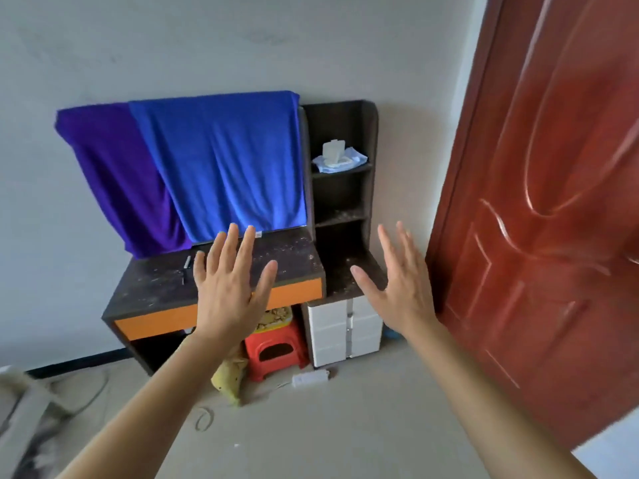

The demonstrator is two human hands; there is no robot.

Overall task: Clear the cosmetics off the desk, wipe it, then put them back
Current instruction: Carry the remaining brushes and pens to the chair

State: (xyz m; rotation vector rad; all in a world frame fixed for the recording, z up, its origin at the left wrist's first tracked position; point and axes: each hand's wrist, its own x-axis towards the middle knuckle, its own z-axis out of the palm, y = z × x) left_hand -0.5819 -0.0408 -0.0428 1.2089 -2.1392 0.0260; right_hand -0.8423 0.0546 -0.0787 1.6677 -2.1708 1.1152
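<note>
While both hands are raised in front of the desk, neither one holds anything: the left hand [228, 292] and the right hand [397, 288] have their fingers straight and spread, with the backs of the hands towards the camera. They seem to hang in the air before the furniture and not to touch it.

The dark surface [155, 288] is speckled with pale dust. I can see only two thin cosmetics on it, a pale stick [187, 262] and a darker stick [184, 279] just beside it, both near the left hand's fingertips. Whether they are pencils or brushes is too small to tell. The left hand covers the middle of the surface, so more items may lie behind it.

I judge that the clearing is not yet begun. The thin sticks are probably round, so a careless touch could roll them off the front edge to the floor. The blue towel [224, 160] hangs down to the back of the surface; a wide wiping stroke could catch its hem and pull it down. The pack of wet wipes [337, 157] stands high on the side shelf [368, 140], with one sheet sticking up, and a fast pull may drag the whole pack out.
</note>
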